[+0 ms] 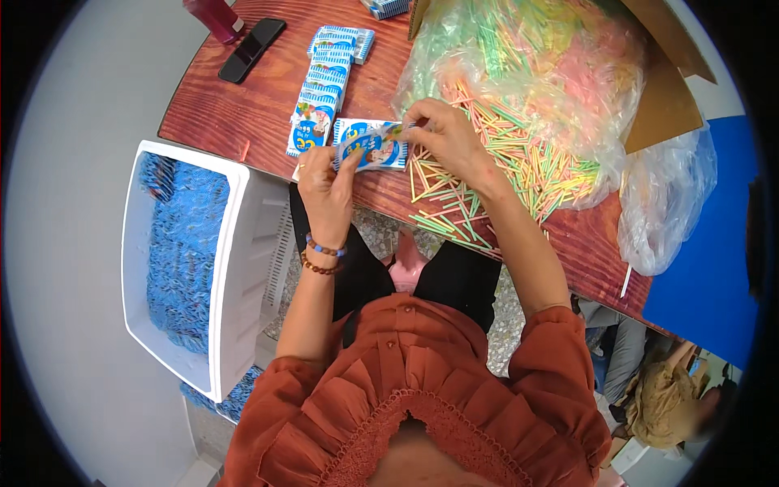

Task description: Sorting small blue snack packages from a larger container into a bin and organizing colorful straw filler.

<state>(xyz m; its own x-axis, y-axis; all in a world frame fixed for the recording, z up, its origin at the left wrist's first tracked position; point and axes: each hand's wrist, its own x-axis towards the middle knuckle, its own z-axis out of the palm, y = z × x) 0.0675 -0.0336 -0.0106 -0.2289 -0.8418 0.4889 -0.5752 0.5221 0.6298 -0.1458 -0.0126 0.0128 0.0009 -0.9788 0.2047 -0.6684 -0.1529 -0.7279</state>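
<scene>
A small blue-and-white printed packet (pixel 373 150) is stretched between my two hands over the near edge of the table. My left hand (pixel 326 180) pinches its left end, with two beaded bracelets on that wrist. The fingers of my right hand (pixel 446 138) are closed at its right end. Behind it another blue-and-white packet (pixel 350 127) lies flat on the table. An overlapping row of similar packets (pixel 321 101) runs away from me, just beyond my left hand. Many thin pastel sticks (pixel 519 158) in pink, yellow and green lie loose beside my right forearm.
A clear plastic bag (pixel 600 122) spills the sticks beside a cardboard box (pixel 669 105). At the far left lie a black phone (pixel 252 50) and a red container (pixel 216 18). A white bin (pixel 231 268) of blue wrappers stands left. Another person (pixel 661 398) is at the lower right.
</scene>
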